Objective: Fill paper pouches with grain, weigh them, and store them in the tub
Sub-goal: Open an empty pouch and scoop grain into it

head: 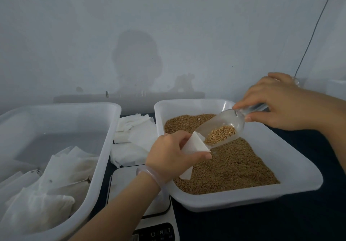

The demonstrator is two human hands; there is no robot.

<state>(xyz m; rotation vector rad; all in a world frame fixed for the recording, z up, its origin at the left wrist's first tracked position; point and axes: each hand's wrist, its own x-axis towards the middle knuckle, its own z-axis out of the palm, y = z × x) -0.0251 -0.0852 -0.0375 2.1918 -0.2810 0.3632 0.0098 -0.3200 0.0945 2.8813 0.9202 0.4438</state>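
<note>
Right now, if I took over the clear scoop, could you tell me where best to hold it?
Grip the scoop by its round handle, upper right end, coming from the right as the right hand does; its open mouth slopes down-left toward the pouch, carrying grain.

The scale (129, 184) sits between the tub (104, 137) on the left and the grain tray (292, 165) on the right.

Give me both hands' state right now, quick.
Left hand: closed, pinching an open paper pouch.
Right hand: closed, holding a clear scoop with grain in it at the pouch mouth.
</note>
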